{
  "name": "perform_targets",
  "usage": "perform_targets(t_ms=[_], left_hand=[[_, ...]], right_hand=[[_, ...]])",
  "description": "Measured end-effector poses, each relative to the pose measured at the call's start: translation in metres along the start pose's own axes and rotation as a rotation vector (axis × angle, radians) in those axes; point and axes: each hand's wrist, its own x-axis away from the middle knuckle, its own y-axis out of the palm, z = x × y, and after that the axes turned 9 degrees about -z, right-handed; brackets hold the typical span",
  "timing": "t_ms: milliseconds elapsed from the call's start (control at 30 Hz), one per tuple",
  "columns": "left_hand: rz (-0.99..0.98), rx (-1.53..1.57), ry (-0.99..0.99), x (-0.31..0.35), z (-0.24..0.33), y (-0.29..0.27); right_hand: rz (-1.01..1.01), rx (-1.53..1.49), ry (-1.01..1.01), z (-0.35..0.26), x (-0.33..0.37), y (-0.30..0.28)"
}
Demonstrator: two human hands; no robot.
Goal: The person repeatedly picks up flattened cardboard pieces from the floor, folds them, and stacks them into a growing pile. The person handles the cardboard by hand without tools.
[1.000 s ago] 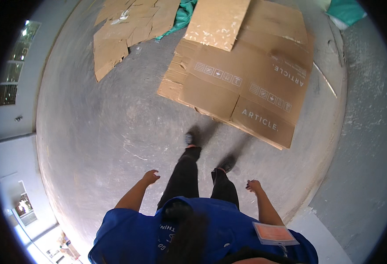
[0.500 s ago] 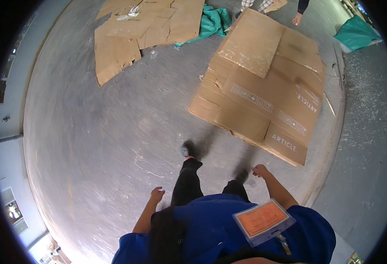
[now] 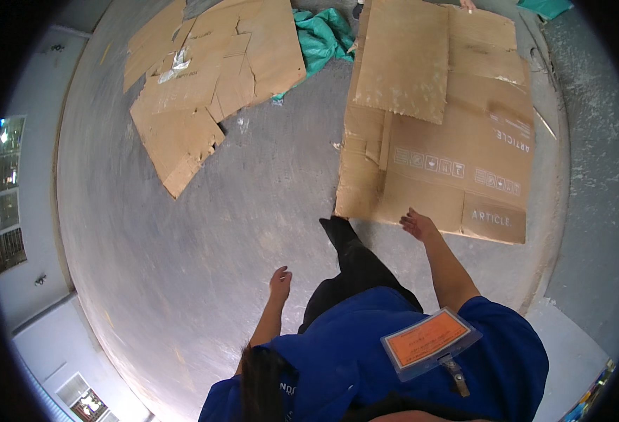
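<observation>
My right hand [image 3: 418,225] hangs with its fingers apart, just at the near edge of a stack of flattened cardboard boxes [image 3: 422,190] on the floor. It holds nothing; whether the fingertips touch the cardboard I cannot tell. A smaller plain sheet [image 3: 404,63] lies on top of the stack's far part. Lower and to the left, my left hand [image 3: 280,283] is over the floor with loosely curved fingers, open and holding nothing.
Torn cardboard sheets [image 3: 218,63] lie at the far left on the grey floor [image 3: 182,267]. A crumpled green sheet [image 3: 320,42] is between them and the stack. At the stack's far edge shows another person's hand [image 3: 468,4]. A wall [image 3: 601,176] runs along the right.
I have stepped closer to the cardboard stack, and its near edge now sits beside my foot. My right hand has risen and reached forward to that edge. Less of the other person shows.
</observation>
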Motion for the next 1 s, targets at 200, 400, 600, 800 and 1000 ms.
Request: perform_targets(t_ms=[200,400,600,800,1000], left_hand=[[-0.029,-0.571,0.02,-0.089,0.13,-0.002],[-0.27,-0.721,-0.176,-0.164,0.231,0.006],[-0.343,-1.226,-0.149,-0.252,0.305,0.019],[-0.473,-1.358,-0.046,-0.309,0.36,-0.025],[-0.562,-1.343,-0.061,-0.358,0.401,-0.047]], right_hand=[[0.143,-0.288,-0.13,-0.119,-0.122,0.07],[0.286,-0.527,-0.185,-0.197,-0.22,0.091],[0.331,-0.659,-0.24,-0.241,-0.308,0.103],[0.473,-0.905,-0.327,-0.264,-0.367,0.097],[0.505,-0.923,-0.442,-0.289,-0.379,0.111]])
